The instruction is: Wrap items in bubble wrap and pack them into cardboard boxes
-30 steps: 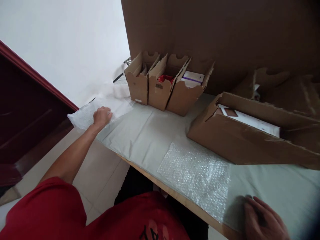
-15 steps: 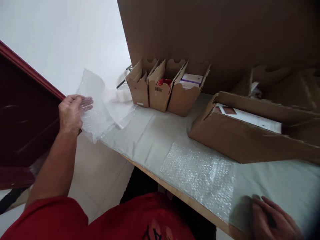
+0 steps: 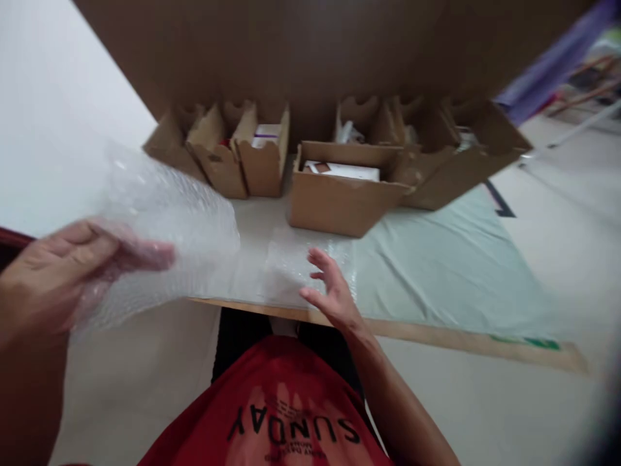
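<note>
A sheet of clear bubble wrap is pinched in my left hand, lifted at the left of the table's front edge. Its fingers show through the film. My right hand is open, fingers apart and slightly curled, above a second bubble wrap piece that lies flat on the cloth-covered table. Whether the right fingertips touch that piece, I cannot tell. Behind it stands a cardboard bin with a white box inside.
Several cardboard bins line the back of the table, against a tall cardboard panel. More bins stand at the right. A pale green cloth covers the tabletop, and its wooden edge runs along the front.
The camera view has turned to the right. My left hand has brought its bubble wrap nearer the table's middle. My right hand has come over the flat piece and spread its fingers.
</note>
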Motion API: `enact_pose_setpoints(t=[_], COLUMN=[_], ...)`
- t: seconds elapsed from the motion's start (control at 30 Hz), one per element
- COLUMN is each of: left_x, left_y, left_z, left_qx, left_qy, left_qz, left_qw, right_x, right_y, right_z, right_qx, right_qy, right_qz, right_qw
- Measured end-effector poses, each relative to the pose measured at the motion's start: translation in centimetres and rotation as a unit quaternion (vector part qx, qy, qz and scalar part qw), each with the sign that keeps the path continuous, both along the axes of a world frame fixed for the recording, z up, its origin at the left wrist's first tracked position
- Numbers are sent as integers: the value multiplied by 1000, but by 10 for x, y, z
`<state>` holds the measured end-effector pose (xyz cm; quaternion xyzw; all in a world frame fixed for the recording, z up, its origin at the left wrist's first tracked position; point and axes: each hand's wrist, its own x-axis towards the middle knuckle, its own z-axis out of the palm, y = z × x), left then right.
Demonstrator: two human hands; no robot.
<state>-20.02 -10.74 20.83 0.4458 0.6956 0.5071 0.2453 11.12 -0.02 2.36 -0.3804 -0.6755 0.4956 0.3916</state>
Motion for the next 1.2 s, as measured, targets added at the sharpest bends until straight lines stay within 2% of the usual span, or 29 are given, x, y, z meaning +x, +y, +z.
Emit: enact_pose_setpoints(t=[0.07,0.17,0.23,0.3,0.4,0.47,0.53,0.67,0.77,0.87,0.97,1.1,1.2], left_x=[17,42,57,67,72,70,68,66,67,71,75,80,80], left_y=[6,18,25,30,39,49,62,103,142,178,203,209,205], left_z=[-21,-60,-84,-100,-112,-117,-121,-132,-142,-156,-175,-195,-199], left_qx=[-125,-246,-291,-319,-334,-335,-325,-258,-230,-222,-223,-236,-251], left_qy=[8,-11,-58,-98,-73,-34,-17,-30,-6,103,208,270,294], left_qz=[-132,-296,-347,-377,-417,-413,-376,-288,-259,-245,-239,-257,-252], left_qw=[983,923,890,864,842,846,867,922,938,938,922,897,887], right_x=[-2,9,18,27,38,45,51,55,55,56,59,61,62], right_y=[-5,-22,-35,-45,-49,-43,-31,5,34,54,62,62,60], right_z=[8,20,24,23,18,16,14,9,0,-10,-18,-26,-30], right_qx=[2,-12,-54,-93,-123,-136,-140,-138,-139,-107,-60,-52,-51], right_qy=[35,17,-15,-22,22,46,52,41,8,-84,-228,-367,-422], right_qz=[35,84,99,86,4,-70,-113,-146,-164,-184,-199,-202,-196], right_qw=[999,996,994,992,992,987,982,979,977,973,951,907,884])
